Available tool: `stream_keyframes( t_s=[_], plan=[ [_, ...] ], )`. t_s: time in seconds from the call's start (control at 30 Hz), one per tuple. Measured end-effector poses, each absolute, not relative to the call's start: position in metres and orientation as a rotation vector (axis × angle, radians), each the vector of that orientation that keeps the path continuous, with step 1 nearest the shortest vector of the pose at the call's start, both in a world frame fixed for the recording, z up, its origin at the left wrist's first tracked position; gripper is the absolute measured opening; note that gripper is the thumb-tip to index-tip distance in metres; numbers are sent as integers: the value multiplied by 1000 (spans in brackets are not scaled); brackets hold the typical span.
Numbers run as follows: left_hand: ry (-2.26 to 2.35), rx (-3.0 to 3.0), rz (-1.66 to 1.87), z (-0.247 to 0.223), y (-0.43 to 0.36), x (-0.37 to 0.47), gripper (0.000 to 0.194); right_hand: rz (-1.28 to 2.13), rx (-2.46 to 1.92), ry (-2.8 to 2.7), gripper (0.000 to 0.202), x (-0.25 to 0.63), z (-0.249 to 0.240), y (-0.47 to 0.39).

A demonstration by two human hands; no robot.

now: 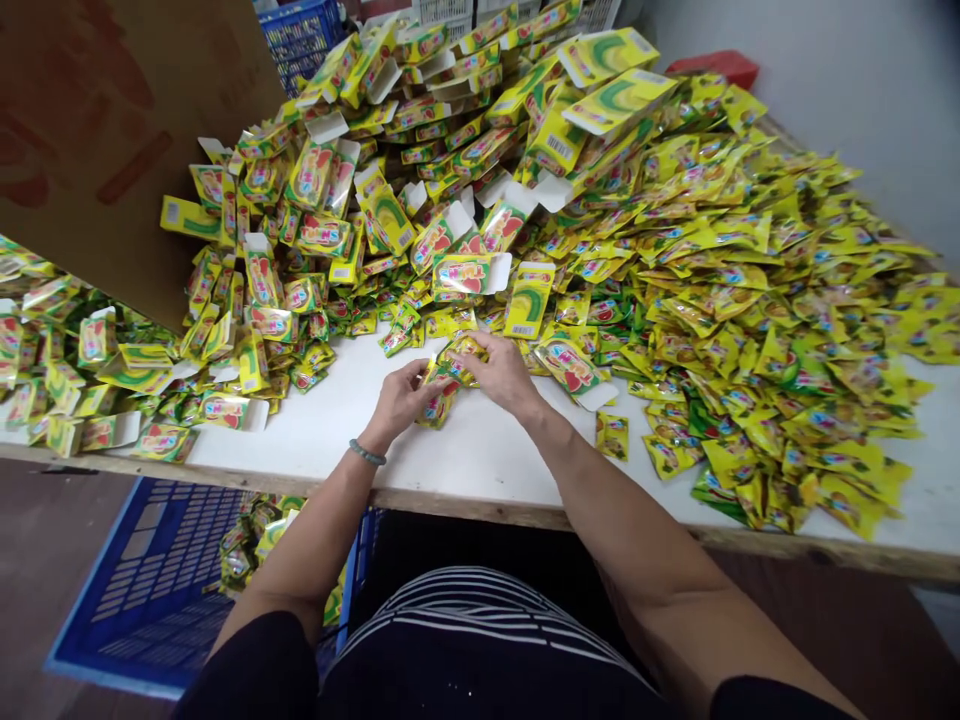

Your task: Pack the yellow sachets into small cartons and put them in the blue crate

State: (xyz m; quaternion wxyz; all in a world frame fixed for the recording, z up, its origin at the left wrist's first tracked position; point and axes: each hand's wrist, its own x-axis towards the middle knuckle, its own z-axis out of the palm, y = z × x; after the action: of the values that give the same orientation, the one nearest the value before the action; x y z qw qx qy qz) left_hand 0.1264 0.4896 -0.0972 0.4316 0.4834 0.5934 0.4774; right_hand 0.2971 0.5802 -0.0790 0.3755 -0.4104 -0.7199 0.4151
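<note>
Near the front middle of the white table, my left hand (pixel 401 400) is closed on a small yellow-green candy box (pixel 439 405), thumb along its side. Close beside it, my right hand (pixel 504 370) has its fingers curled on a yellow candy packet (pixel 463 350) at the upper end of that box. Whether the packet is partly inside the box is hidden by my fingers. An open box with a white flap (pixel 574 370) lies to the right of my right hand, and a single packet (pixel 613 436) lies nearer the edge.
Yellow boxes (pixel 390 210) are heaped at the back, many with flaps up. A large mound of packets (pixel 750 300) covers the right side. A brown carton (pixel 135 130) stands at left. Below the wooden table edge (pixel 480 507) sits a blue crate (pixel 150 580) with packets inside.
</note>
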Motion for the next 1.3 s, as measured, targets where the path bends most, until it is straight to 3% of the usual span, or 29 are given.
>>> stream_keyframes(
  t_s=[0.17, 0.33, 0.53, 0.73, 0.8, 0.9, 1.07, 1.3],
  plan=[
    [1282, 999, 1177, -84, 485, 128, 46, 1002, -1038, -1818, 34, 290, -87, 578],
    [1174, 915, 1094, -84, 485, 124, 46, 877, -1016, -1844, 25, 286, -89, 574],
    [1161, 796, 1070, -88, 486, 122, 46, 967, -931, -1864, 25, 281, -92, 564],
    [936, 785, 939, -76, 479, 125, 86, 1001, -1073, -1734, 33, 285, -92, 570],
    [961, 780, 953, -75, 478, 126, 90, 976, -1082, -1742, 32, 284, -93, 569],
    [1065, 800, 1023, -78, 479, 126, 83, 1004, -1040, -1827, 27, 284, -92, 565],
    [1253, 966, 1022, -84, 482, 125, 49, 877, -981, -1930, 26, 289, -90, 566],
    [1354, 1058, 1025, -87, 482, 123, 37, 993, -881, -2148, 37, 279, -102, 557]
  ],
)
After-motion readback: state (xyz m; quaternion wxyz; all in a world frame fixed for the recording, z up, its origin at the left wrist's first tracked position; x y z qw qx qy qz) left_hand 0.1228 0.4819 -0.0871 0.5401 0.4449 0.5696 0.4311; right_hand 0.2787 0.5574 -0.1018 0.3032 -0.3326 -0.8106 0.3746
